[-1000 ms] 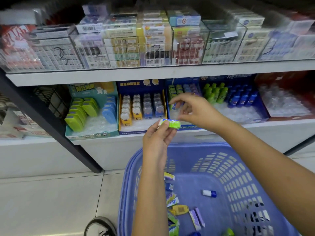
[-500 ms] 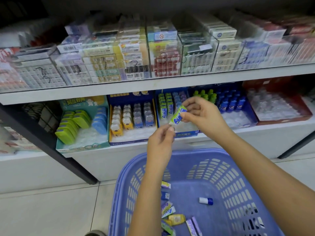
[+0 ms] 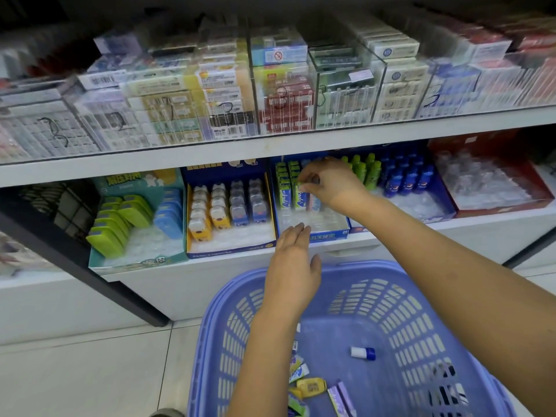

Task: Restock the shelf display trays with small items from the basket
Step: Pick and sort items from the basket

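The white shelf (image 3: 270, 149) fills the upper half of the view. The clear boxes (image 3: 228, 115) on its top level are blurred and their labels cannot be read.

Below, on the floor, stands the blue basket (image 3: 376, 267). Its near side is cut off by the lower edge of the picture, and the left forearm hides a part of its bottom.

On the lower level the display trays stand side by side. The blue tray (image 3: 326, 236) in the middle holds rows of green-topped packets (image 3: 283, 188) at its back, and its front part shows only a clear insert. The red tray (image 3: 499, 203) far right holds clear things that are hard to make out.

The right hand (image 3: 334, 183) is inside the blue tray. Its fingers (image 3: 307, 179) pinch the green top of one packet (image 3: 301, 195), which stands upright just beside the rows; the hand covers what is behind it.

The left hand (image 3: 293, 266) is above the basket with the fingers straight and released, holding nothing. The tips are at the front edge of the blue tray; I cannot tell if they touch it.

In the basket lie a white and blue tube (image 3: 363, 353), a yellow item (image 3: 311, 386) and some loose packets (image 3: 299, 371), partly hidden
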Demonstrator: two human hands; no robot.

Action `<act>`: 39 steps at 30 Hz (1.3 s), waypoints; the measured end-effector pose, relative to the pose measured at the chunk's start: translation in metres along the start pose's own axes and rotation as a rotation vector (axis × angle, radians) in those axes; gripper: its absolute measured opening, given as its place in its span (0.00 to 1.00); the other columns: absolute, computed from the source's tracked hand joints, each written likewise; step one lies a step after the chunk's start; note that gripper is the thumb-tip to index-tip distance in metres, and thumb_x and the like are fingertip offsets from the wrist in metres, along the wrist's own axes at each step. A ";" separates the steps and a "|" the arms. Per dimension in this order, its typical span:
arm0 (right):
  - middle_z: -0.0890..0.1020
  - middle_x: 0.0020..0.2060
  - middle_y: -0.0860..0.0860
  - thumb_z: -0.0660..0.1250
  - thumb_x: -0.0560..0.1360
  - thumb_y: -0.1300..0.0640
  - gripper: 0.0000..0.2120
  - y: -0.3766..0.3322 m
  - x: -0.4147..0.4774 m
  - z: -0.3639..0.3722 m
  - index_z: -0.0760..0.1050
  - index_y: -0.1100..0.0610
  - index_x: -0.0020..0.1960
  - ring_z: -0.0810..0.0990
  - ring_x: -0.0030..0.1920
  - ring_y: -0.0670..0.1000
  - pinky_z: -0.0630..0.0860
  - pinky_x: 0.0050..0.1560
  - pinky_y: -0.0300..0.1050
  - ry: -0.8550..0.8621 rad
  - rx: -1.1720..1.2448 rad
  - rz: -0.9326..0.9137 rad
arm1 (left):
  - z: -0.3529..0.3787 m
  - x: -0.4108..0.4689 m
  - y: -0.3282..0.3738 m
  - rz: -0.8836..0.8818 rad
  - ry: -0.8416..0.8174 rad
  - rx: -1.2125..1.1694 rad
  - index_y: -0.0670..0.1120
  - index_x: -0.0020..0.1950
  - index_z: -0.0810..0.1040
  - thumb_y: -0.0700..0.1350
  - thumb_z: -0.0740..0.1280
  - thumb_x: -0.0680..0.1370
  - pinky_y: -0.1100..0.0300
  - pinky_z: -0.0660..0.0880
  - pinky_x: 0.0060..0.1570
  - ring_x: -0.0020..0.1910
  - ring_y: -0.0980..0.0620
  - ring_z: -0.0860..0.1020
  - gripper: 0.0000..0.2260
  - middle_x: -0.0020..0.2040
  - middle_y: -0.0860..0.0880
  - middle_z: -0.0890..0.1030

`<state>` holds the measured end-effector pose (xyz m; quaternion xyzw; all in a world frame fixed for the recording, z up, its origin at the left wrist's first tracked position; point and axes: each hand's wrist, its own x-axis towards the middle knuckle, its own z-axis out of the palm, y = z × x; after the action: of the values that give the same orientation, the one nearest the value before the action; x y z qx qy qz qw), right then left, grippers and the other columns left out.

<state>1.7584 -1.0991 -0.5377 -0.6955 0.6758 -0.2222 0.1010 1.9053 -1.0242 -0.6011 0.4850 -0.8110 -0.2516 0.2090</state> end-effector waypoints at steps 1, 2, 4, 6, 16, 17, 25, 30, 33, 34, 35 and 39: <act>0.83 0.50 0.52 0.68 0.75 0.54 0.11 0.000 0.000 0.000 0.79 0.57 0.55 0.78 0.53 0.51 0.71 0.54 0.41 0.013 -0.007 -0.008 | 0.000 0.000 0.000 -0.001 -0.001 -0.003 0.46 0.76 0.58 0.44 0.61 0.80 0.64 0.50 0.72 0.76 0.54 0.53 0.25 0.77 0.51 0.59; 0.83 0.49 0.52 0.68 0.75 0.54 0.10 0.000 0.001 0.000 0.79 0.57 0.55 0.78 0.53 0.51 0.71 0.53 0.40 0.030 0.007 -0.009 | 0.000 0.000 0.000 0.000 0.000 -0.005 0.46 0.76 0.58 0.44 0.61 0.80 0.64 0.50 0.72 0.76 0.54 0.53 0.25 0.77 0.51 0.59; 0.83 0.49 0.53 0.67 0.75 0.56 0.09 0.001 0.002 -0.002 0.79 0.58 0.54 0.79 0.52 0.52 0.72 0.53 0.40 0.076 0.056 0.005 | 0.000 -0.001 0.000 0.003 0.000 -0.010 0.46 0.76 0.58 0.44 0.61 0.80 0.65 0.50 0.71 0.76 0.54 0.53 0.25 0.77 0.51 0.59; 0.83 0.49 0.53 0.67 0.76 0.56 0.10 0.003 0.005 -0.002 0.79 0.58 0.55 0.78 0.53 0.53 0.72 0.58 0.45 0.093 0.043 0.013 | 0.000 -0.001 -0.001 0.003 0.001 -0.003 0.46 0.77 0.58 0.45 0.61 0.80 0.65 0.50 0.71 0.76 0.54 0.53 0.25 0.77 0.51 0.58; 0.83 0.51 0.52 0.68 0.75 0.55 0.10 -0.002 0.012 0.001 0.79 0.56 0.55 0.79 0.54 0.52 0.71 0.61 0.46 -0.054 -0.017 0.003 | 0.000 -0.002 -0.002 0.010 -0.011 0.000 0.46 0.77 0.57 0.46 0.61 0.80 0.62 0.50 0.73 0.76 0.53 0.52 0.26 0.77 0.51 0.58; 0.83 0.51 0.51 0.68 0.75 0.54 0.10 -0.002 0.012 0.002 0.80 0.55 0.55 0.78 0.56 0.52 0.70 0.63 0.48 -0.075 -0.066 0.002 | 0.001 -0.002 -0.002 0.010 -0.014 -0.001 0.46 0.77 0.57 0.46 0.61 0.80 0.62 0.50 0.73 0.76 0.53 0.52 0.26 0.77 0.51 0.58; 0.79 0.59 0.50 0.66 0.75 0.55 0.10 -0.018 0.022 -0.003 0.80 0.52 0.55 0.72 0.63 0.55 0.65 0.67 0.51 -0.159 -0.308 0.071 | -0.011 -0.007 -0.005 0.030 -0.084 -0.089 0.46 0.76 0.59 0.43 0.61 0.80 0.68 0.48 0.69 0.76 0.55 0.52 0.25 0.77 0.52 0.58; 0.81 0.52 0.55 0.67 0.74 0.56 0.10 -0.013 -0.028 -0.010 0.80 0.57 0.54 0.78 0.54 0.55 0.71 0.52 0.41 0.011 -0.125 -0.037 | -0.004 -0.026 -0.007 0.035 0.049 -0.135 0.44 0.64 0.76 0.40 0.63 0.79 0.60 0.69 0.62 0.62 0.50 0.74 0.14 0.62 0.46 0.77; 0.84 0.41 0.52 0.71 0.70 0.57 0.05 0.002 -0.089 0.019 0.81 0.57 0.44 0.80 0.42 0.49 0.68 0.39 0.37 -0.220 0.032 -0.023 | 0.021 -0.037 -0.019 -0.081 -0.242 0.022 0.43 0.56 0.80 0.38 0.63 0.76 0.59 0.72 0.51 0.54 0.47 0.79 0.11 0.54 0.44 0.82; 0.84 0.41 0.52 0.71 0.70 0.58 0.05 0.006 -0.110 0.037 0.82 0.57 0.44 0.78 0.39 0.47 0.67 0.36 0.37 -0.425 0.036 -0.018 | 0.033 -0.043 -0.027 -0.117 -0.395 0.124 0.43 0.56 0.80 0.37 0.62 0.76 0.59 0.71 0.52 0.56 0.46 0.78 0.12 0.55 0.44 0.82; 0.84 0.40 0.53 0.71 0.70 0.59 0.05 0.009 -0.130 0.057 0.82 0.58 0.45 0.77 0.37 0.46 0.67 0.33 0.36 -0.646 0.021 -0.022 | 0.046 -0.052 -0.037 -0.151 -0.543 0.210 0.45 0.59 0.79 0.37 0.62 0.76 0.59 0.71 0.53 0.58 0.46 0.77 0.13 0.58 0.44 0.81; 0.79 0.35 0.57 0.69 0.70 0.62 0.11 0.019 -0.209 0.140 0.80 0.63 0.52 0.75 0.33 0.52 0.68 0.30 0.36 -1.137 -0.142 -0.103 | 0.090 -0.100 -0.076 -0.202 -1.013 0.353 0.49 0.67 0.73 0.39 0.67 0.75 0.57 0.72 0.53 0.60 0.44 0.76 0.21 0.63 0.43 0.77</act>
<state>1.8061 -0.9168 -0.7060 -0.7427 0.4938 0.2282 0.3905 1.9484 -0.9470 -0.7275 0.4061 -0.7896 -0.3327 -0.3176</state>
